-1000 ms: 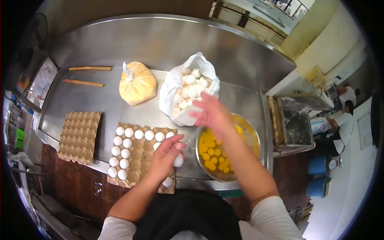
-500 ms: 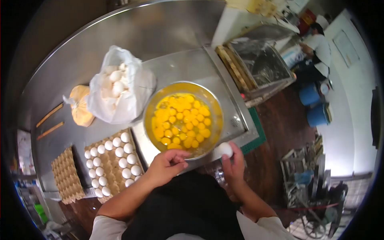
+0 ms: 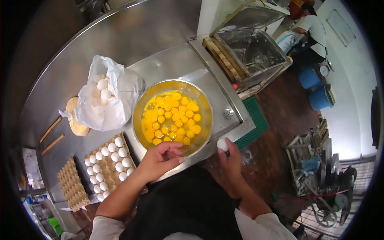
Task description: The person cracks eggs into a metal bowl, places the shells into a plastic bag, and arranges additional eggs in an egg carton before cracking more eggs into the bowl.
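Note:
A wide metal bowl [image 3: 207, 120] holds many cracked eggs, their yellow yolks [image 3: 175, 114] whole in clear white. My right hand [image 3: 231, 162] grips a white egg [image 3: 222, 145] between thumb and fingers, just right of the bowl's near rim. At the near left rim is my left hand [image 3: 160, 162], with loosely curled fingers, the thumb apart and nothing visible in it. To its left, a cardboard egg tray [image 3: 109, 170] carries rows of white eggs [image 3: 105, 151], with bare cups in the middle. A white plastic bag [image 3: 116, 112] with eggshells in it stands behind the tray.
An empty egg tray [image 3: 72, 184], two wooden sticks [image 3: 53, 145] and a tied bag of tan powder [image 3: 76, 120] lie left on the steel counter [image 3: 160, 60]. Beyond its right edge stand an open metal bin [image 3: 256, 52] and a green mat [image 3: 256, 120]. Another person [image 3: 314, 32] works at the far right.
The view has shifted, so the bowl and bag appear further left. My left fingers have opened slightly, the thumb moving away from them. My right hand keeps hold of the egg.

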`<state>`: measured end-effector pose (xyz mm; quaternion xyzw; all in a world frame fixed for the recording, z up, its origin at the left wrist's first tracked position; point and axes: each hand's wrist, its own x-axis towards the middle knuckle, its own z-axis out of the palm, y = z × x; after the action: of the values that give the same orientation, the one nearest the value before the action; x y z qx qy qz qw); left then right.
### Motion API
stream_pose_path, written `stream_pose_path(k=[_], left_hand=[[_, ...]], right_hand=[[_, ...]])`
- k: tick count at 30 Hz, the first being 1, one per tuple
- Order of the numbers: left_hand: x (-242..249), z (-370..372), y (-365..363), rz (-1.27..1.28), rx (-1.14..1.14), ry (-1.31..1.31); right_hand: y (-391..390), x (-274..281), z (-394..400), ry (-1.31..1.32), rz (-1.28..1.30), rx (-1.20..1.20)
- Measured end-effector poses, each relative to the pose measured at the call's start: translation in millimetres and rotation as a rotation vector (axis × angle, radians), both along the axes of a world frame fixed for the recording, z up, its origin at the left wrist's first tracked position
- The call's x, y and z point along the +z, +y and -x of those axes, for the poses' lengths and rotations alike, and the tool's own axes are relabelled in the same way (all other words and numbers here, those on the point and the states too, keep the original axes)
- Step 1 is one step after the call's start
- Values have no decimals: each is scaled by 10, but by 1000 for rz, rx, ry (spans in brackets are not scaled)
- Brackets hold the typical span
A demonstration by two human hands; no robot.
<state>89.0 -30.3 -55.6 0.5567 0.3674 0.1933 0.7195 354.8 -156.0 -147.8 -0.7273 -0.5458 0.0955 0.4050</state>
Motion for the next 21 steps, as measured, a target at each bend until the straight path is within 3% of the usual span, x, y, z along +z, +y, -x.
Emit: stream_pose_path(k=[1, 3, 4, 6, 10, 21], left_hand=[[11, -5, 40, -50, -20, 9], [108, -85, 125, -180, -21, 46], [155, -136, 169, -306, -33, 84], [238, -227, 259, -351, 2, 63], [366, -331, 347, -547, 15, 128], [266, -317, 374, -782, 169, 332]], right_hand=[[73, 165, 70, 1, -4, 10], [269, 496, 262, 893, 99, -34], [358, 548, 292, 891, 101, -17], [553, 649, 340, 1379, 236, 150], [866, 801, 563, 1409, 374, 266], [1079, 703, 786, 1166, 302, 279]])
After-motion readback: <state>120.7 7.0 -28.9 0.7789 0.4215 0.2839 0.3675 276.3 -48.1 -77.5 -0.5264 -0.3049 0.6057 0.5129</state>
